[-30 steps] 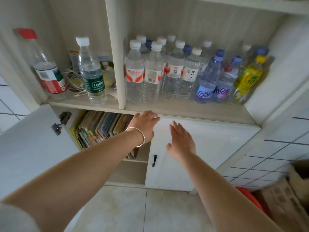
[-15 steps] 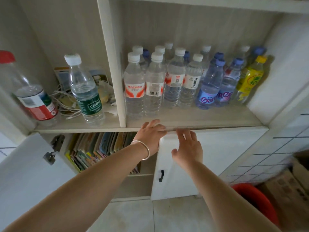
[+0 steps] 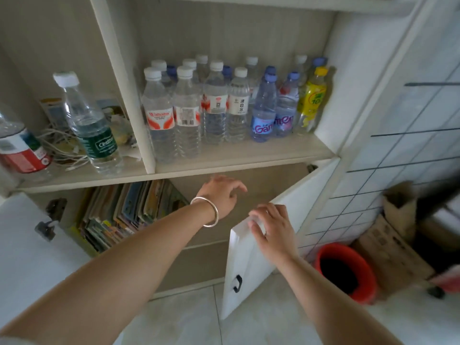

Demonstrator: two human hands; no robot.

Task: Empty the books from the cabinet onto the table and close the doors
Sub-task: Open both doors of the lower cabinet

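A row of thin colourful books (image 3: 129, 215) leans in the left half of the lower cabinet compartment. The left door (image 3: 27, 250) stands wide open. The white right door (image 3: 251, 265), with a small black handle (image 3: 237, 283), is swung partly open. My right hand (image 3: 272, 230) grips that door's top corner. My left hand (image 3: 221, 195), with a silver bangle on the wrist, hovers with its fingers apart in front of the bare right half of the compartment, holding nothing.
Several water bottles (image 3: 214, 108) fill the upper shelf. A green-labelled bottle (image 3: 92, 125), a red-labelled bottle (image 3: 20, 150) and white cables sit at its left. A red bucket (image 3: 346, 272) and cardboard boxes (image 3: 395, 247) stand on the floor at right.
The right door was shut and has swung open under my right hand. My left hand has moved right, away from the books, into the opened space. The view has come closer.
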